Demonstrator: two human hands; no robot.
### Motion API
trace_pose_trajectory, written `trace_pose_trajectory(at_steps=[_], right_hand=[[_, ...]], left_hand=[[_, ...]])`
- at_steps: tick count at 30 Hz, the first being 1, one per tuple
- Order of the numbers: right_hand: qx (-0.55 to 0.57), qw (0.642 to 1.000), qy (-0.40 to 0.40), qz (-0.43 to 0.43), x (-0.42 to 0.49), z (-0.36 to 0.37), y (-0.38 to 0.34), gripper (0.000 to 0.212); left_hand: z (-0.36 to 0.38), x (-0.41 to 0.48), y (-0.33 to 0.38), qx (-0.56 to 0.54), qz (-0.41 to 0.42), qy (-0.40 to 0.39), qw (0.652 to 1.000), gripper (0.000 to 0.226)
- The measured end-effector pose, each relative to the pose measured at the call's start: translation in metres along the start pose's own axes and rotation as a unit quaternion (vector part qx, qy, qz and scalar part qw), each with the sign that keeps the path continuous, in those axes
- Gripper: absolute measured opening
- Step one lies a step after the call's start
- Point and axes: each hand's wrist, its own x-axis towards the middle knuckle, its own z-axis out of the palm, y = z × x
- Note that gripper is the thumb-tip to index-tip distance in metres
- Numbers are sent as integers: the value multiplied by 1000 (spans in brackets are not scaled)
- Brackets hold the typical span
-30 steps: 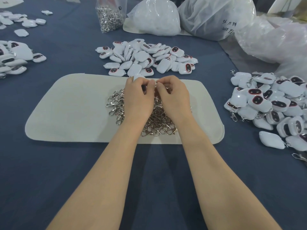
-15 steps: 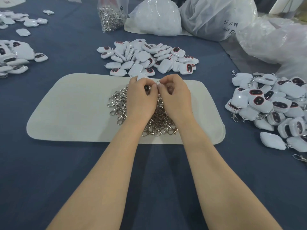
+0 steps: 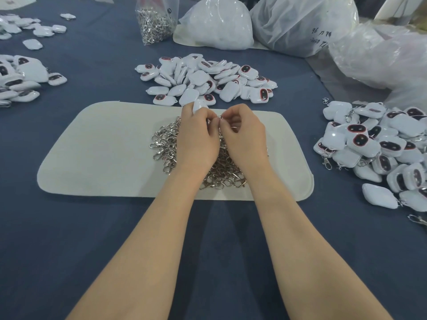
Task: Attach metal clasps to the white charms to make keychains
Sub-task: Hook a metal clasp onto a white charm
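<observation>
My left hand (image 3: pixel 196 139) grips a white charm (image 3: pixel 199 104) whose top pokes out above the fingers. My right hand (image 3: pixel 242 137) pinches a metal clasp (image 3: pixel 220 125) right beside it, thumb and fingertips meeting the left hand's. Both hands hover over a heap of silver clasps (image 3: pixel 166 144) on a cream felt mat (image 3: pixel 104 153). A pile of loose white charms (image 3: pixel 203 79) lies just beyond the mat. Where clasp and charm meet is hidden by my fingers.
A pile of charms with clasps on them (image 3: pixel 379 144) lies at the right. More charms (image 3: pixel 20 77) sit at the far left. A clear bag of clasps (image 3: pixel 154 21) and big white plastic bags (image 3: pixel 219 24) stand at the back on the blue cloth (image 3: pixel 69 250).
My hands stayed together over the clasp heap, with small finger movements. The charm's top now shows above my left fingers.
</observation>
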Motion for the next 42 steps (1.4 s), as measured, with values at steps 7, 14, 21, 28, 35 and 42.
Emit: trace_pose_trajectory(at_steps=[7, 14, 21, 28, 35, 42], right_hand=[[24, 1000, -17, 4, -1, 1, 1, 13], [20, 999, -21, -17, -4, 4, 2, 14], [9, 999, -20, -36, -5, 3, 3, 15], [9, 999, 43, -12, 1, -5, 9, 14], [-13, 998, 66, 4, 3, -6, 12, 13], [-29, 997, 67, -6, 2, -3, 12, 14]], left_hand=[[0, -1, 1, 11, -1, 5, 1000, 14], [-1, -2, 2, 8, -7, 6, 1000, 13], [0, -4, 0, 16, -13, 6, 1000, 14], [-3, -3, 5, -81, 7, -5, 997, 14], [-2, -3, 9, -142, -35, -65, 987, 26], [-3, -3, 7, -144, -38, -62, 987, 23]])
